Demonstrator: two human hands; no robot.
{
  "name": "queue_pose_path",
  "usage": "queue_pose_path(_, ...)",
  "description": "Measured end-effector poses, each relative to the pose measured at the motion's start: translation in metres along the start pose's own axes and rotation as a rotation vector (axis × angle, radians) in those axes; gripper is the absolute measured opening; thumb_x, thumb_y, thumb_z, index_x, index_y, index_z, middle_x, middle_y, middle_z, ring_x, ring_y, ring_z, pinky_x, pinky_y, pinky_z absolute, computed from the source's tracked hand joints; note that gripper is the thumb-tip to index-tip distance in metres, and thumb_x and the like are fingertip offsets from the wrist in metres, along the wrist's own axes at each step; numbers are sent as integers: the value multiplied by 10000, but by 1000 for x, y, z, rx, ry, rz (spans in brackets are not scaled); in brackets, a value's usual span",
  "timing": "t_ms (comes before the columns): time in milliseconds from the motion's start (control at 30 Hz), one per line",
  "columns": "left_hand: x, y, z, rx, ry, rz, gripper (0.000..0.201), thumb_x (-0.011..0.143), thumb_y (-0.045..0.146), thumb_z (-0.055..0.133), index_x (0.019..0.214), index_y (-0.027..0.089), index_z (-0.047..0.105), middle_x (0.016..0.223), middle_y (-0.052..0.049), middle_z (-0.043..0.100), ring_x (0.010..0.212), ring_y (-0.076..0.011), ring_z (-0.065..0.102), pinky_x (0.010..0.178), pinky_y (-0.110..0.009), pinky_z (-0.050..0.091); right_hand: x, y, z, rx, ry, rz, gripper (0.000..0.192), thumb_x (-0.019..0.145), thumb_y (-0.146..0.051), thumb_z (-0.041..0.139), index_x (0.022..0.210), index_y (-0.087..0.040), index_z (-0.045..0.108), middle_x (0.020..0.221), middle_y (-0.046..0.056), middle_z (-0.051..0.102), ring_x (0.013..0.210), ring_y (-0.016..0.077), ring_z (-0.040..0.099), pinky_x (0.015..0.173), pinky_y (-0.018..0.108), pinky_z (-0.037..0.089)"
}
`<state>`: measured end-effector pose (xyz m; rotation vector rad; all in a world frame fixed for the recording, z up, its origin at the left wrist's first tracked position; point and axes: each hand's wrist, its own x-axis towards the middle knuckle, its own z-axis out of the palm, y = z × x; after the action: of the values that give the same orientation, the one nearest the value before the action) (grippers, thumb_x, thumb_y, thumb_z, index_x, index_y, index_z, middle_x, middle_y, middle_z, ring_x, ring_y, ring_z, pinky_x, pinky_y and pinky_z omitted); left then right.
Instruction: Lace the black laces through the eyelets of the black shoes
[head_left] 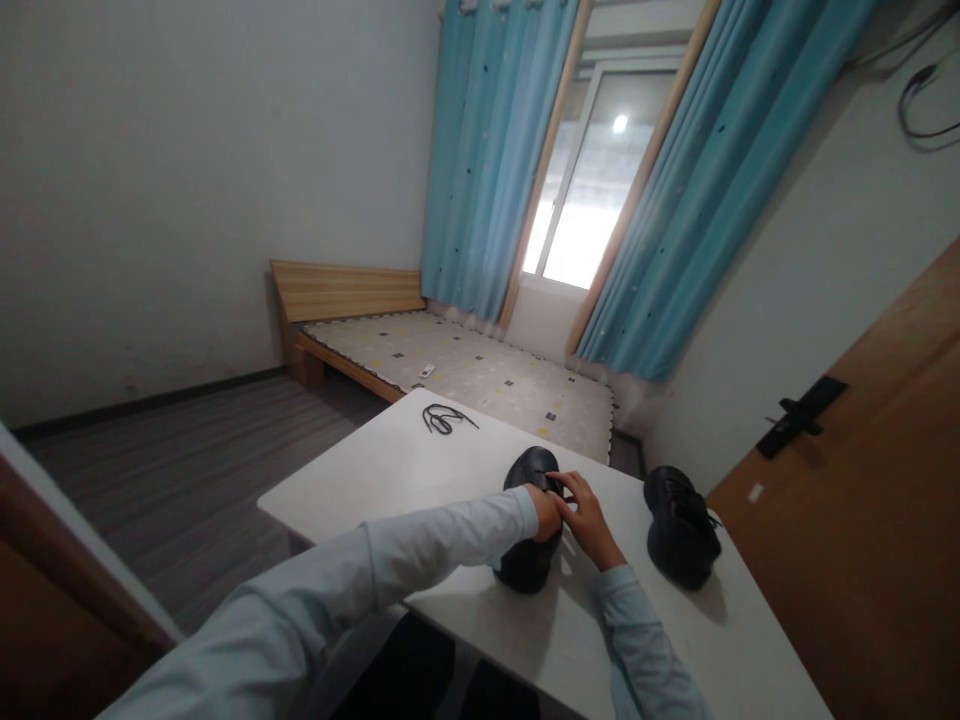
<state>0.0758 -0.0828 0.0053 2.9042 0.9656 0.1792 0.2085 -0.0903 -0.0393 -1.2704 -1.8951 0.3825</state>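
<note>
A black shoe [529,470] lies on the white table [390,480], toe pointing away from me. My left hand [547,512] rests on the shoe's top, fingers curled over its opening. My right hand [585,515] meets it from the right, fingertips pinching at the lace area; any lace between them is too small to make out. A second black shoe [679,525] sits to the right, apart from both hands. A loose black shoelace [444,418] lies coiled at the table's far edge.
A wooden bed [465,370] with a patterned mattress stands beyond the table under blue curtains [495,150] and a bright window. A wooden door [862,480] with a black handle is at the right. Dark floor lies to the left.
</note>
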Motion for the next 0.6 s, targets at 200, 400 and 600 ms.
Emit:
queue_pose_path(200, -17, 8, -23, 62, -152, 18, 227, 787, 119, 556, 974, 24, 643, 904, -171, 660, 847, -281, 638, 711, -364, 505, 1, 2, -1, 26, -14, -5, 292, 816, -293, 517, 1097, -260, 592, 969, 54, 527, 925, 209, 511, 694, 325, 511)
queue_pose_path(400, -31, 16, -33, 124, -11, -91, 207, 835, 155, 489, 943, 66, 641, 868, -189, 666, 845, -273, 643, 678, -361, 485, 0, 3, -1, 34, -20, -4, 301, 807, -257, 502, 1095, -264, 589, 965, 53, 525, 931, 214, 501, 689, 320, 501)
queue_pose_path(600, -36, 19, -32, 197, 153, -101, 189, 854, 136, 463, 876, 71, 639, 860, -180, 654, 867, -267, 601, 655, -337, 454, 0, 4, -1, -35, -18, -47, 310, 844, -274, 444, 1125, -259, 573, 978, 58, 542, 952, 226, 498, 813, 373, 455)
